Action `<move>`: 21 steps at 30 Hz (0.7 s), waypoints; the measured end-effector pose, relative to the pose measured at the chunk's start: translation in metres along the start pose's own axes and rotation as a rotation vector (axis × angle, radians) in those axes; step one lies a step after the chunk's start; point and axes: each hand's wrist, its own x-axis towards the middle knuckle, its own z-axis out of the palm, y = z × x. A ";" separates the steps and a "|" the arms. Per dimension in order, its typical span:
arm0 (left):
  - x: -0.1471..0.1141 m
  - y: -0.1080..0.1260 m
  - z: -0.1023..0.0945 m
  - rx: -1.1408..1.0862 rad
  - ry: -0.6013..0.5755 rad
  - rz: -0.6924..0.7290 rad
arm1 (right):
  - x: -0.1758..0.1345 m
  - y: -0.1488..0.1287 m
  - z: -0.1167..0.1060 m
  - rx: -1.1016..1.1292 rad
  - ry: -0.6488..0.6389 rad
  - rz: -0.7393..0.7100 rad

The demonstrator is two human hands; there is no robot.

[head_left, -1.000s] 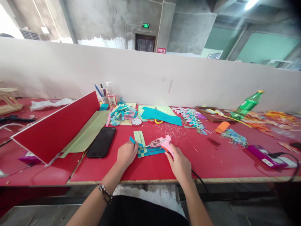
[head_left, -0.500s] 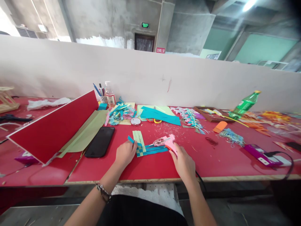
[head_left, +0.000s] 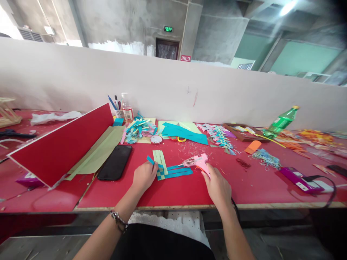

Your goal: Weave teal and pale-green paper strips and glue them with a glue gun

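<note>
A woven piece of blue and pale green paper strips (head_left: 179,173) lies flat on the red table. At its left end my left hand (head_left: 145,176) pinches a blue strip (head_left: 149,159), whose free end sticks up past the fingers. My right hand (head_left: 219,183) is wrapped round the handle of a pink hot glue gun (head_left: 199,161). The gun's nozzle points left, over or close to the upper blue strips; whether it touches them I cannot tell. Its black cord runs down behind my right wrist.
Left of the weaving lie a black phone (head_left: 115,162) and a leaning red board (head_left: 65,144). Behind are a heap of paper scraps (head_left: 141,130), a roll of tape (head_left: 156,139) and blue paper (head_left: 185,133). A green bottle (head_left: 282,123) and a purple power strip (head_left: 300,179) stand right.
My right hand and the glue gun have moved a little to the right, along the blue strips. My left hand keeps its place on the weaving.
</note>
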 end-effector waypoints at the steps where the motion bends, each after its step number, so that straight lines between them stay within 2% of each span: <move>1: 0.000 0.000 0.000 0.000 0.000 0.000 | 0.000 0.001 0.000 -0.002 -0.003 0.006; 21: 0.000 -0.003 0.003 -0.010 0.021 0.028 | 0.006 0.018 -0.004 -0.075 0.003 0.081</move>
